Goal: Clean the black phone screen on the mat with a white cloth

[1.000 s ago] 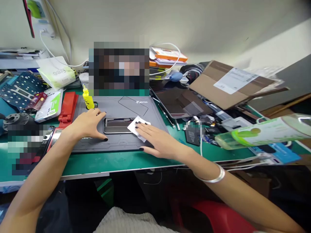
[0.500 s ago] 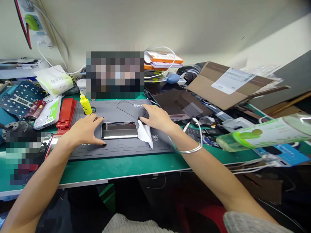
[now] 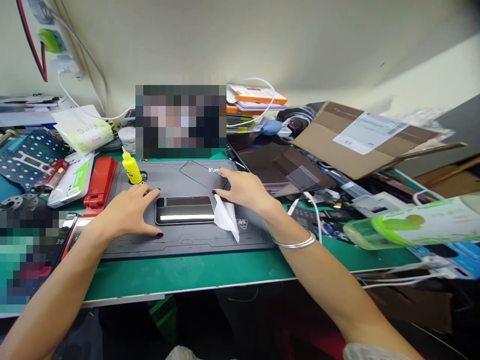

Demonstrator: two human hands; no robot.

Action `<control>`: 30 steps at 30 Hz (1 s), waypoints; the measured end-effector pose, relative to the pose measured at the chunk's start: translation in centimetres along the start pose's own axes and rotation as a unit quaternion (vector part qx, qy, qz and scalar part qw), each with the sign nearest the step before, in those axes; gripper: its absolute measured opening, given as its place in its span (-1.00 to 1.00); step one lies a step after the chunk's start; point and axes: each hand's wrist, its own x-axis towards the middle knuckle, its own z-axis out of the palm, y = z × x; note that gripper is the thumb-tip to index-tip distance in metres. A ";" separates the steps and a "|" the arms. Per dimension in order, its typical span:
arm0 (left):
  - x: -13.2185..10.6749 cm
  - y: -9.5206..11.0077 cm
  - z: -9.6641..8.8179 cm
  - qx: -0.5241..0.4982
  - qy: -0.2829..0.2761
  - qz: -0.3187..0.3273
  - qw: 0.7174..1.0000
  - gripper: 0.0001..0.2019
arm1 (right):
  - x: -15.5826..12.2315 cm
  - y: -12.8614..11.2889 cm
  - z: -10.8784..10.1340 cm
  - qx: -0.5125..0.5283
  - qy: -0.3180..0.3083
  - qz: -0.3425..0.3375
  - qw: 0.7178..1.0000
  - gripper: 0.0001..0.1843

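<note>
A smartphone (image 3: 185,210) lies flat, screen up, on a grey work mat (image 3: 225,245). To its left my left hand (image 3: 127,210) rests on the mat, thumb and fingers spread around the phone's left end with nothing between them. My right hand (image 3: 245,190) is above the phone's right end, thumb and forefinger apart; its other fingers are partly hidden. Below that hand, a white wipe (image 3: 227,217) touches the phone's right edge. A clear, dark-edged sheet of glass (image 3: 198,175) lies behind the phone, its right corner close to my right fingertips.
Behind my left hand stands a yellow squeeze bottle (image 3: 131,167), beside a red tool (image 3: 102,182). A large dark panel (image 3: 277,160) and an opened cardboard box (image 3: 360,135) crowd the right. A clear green-capped bottle (image 3: 412,222) leans in at far right.
The whole view has shifted slightly, with the table sitting lower in the picture. Both hands keep nearly the same pose around the phone.
</note>
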 end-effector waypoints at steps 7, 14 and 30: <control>0.1 0.0 0.1 0.010 0.004 0.004 1.000 -0.09 | -0.3 -1.0 -0.2 -0.052 -0.013 -0.044 0.998 -0.51; 0.2 0.2 -0.2 0.013 -0.014 -0.004 1.000 -0.07 | 0.0 -0.7 0.2 -0.033 0.025 -0.001 0.999 -0.59; 0.4 -0.1 0.3 0.024 0.000 0.004 1.000 -0.10 | 2.4 2.1 3.4 0.247 0.085 0.041 0.964 -0.48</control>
